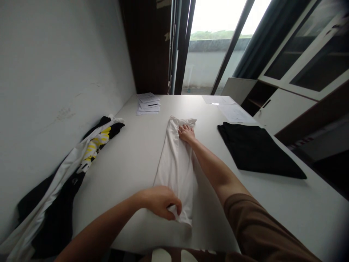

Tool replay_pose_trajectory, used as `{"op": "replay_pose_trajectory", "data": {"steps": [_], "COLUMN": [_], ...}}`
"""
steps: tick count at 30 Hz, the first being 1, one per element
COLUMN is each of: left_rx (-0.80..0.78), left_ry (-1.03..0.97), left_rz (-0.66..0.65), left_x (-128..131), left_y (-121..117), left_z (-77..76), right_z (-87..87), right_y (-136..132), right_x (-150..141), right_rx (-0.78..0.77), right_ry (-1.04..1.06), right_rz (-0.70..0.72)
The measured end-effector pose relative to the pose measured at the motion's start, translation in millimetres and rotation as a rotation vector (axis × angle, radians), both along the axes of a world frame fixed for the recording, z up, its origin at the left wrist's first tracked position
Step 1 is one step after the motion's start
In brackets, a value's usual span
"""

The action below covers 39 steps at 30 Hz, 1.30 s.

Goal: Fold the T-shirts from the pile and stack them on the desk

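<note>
A white garment (176, 163), folded into a long narrow strip, lies on the white table in front of me. Its far end is gathered and wrinkled like an elastic waistband; I cannot tell its exact kind. My right hand (187, 133) rests flat on the cloth near that far end, fingers spread. At the near end, my left hand (162, 203) is curled over the garment's lower left edge. Some white cloth shows between its thumb and forefinger, and the other fingers are partly hidden.
A folded black cloth (257, 151) lies at the right. Black, white and yellow clothes (79, 163) are heaped along the left wall. Papers (148, 103) are stacked at the far left, and clear-covered sheets (234, 112) lie at the far right. The table (128, 153) ends near my body.
</note>
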State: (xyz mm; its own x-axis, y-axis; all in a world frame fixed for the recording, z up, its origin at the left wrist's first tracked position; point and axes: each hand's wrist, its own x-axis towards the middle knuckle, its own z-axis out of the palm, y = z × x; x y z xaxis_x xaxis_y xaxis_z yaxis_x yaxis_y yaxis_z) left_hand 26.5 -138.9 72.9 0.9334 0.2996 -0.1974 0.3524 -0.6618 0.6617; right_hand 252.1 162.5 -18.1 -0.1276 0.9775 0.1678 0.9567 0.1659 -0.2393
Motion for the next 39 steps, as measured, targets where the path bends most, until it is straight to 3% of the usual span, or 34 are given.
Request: {"op": "replay_pose_trajectory", "data": {"steps": [2, 6, 11, 17, 20, 23, 25, 30, 36, 37, 39], "left_rx": [0.060, 0.245, 0.312, 0.123, -0.107, -0.387, -0.471, -0.469, -0.430, -0.415, -0.355], "left_ry": [0.045, 0.122, 0.052, -0.076, -0.087, -0.061, -0.069, -0.168, -0.376, -0.372, -0.287], "left_rz": [-0.005, 0.076, 0.031, 0.079, 0.081, 0.046, 0.056, 0.164, 0.508, 0.484, 0.301], "left_x": [0.4, 7.6, 13.6, -6.5, -19.4, -28.0, -31.7, -40.8, -30.0, -24.2, -11.3], "left_y": [-5.5, -19.3, -20.0, 0.1, 12.3, 20.6, 24.4, 35.1, 30.3, 25.7, 14.5], "left_z": [2.7, -0.8, -8.7, 13.8, 23.1, 23.5, 21.9, 21.3, 11.1, 7.9, 1.5], "right_z": [2.5, 1.7, -0.1, 0.3, -0.7, -0.7, -0.3, -0.5, -1.8, -1.9, -1.9], "right_y": [-6.0, -23.3, -27.1, -23.3, -25.7, -27.7, -28.3, -27.7, -26.3, -26.1, -25.9], "right_x": [-5.7, -13.1, -5.6, -2.1, -3.1, -3.2, -3.1, -3.8, -4.3, -4.2, -3.9], "right_rx": [-0.016, -0.013, -0.011, -0.009, 0.009, 0.023, 0.034, 0.051, 0.053, 0.050, 0.045], "right_ry": [-0.020, -0.067, -0.046, -0.026, -0.002, 0.023, 0.036, 0.057, 0.067, 0.068, 0.068], "right_rz": [0.028, 0.274, 0.211, 0.225, 0.216, 0.212, 0.210, 0.208, 0.205, 0.203, 0.201]}}
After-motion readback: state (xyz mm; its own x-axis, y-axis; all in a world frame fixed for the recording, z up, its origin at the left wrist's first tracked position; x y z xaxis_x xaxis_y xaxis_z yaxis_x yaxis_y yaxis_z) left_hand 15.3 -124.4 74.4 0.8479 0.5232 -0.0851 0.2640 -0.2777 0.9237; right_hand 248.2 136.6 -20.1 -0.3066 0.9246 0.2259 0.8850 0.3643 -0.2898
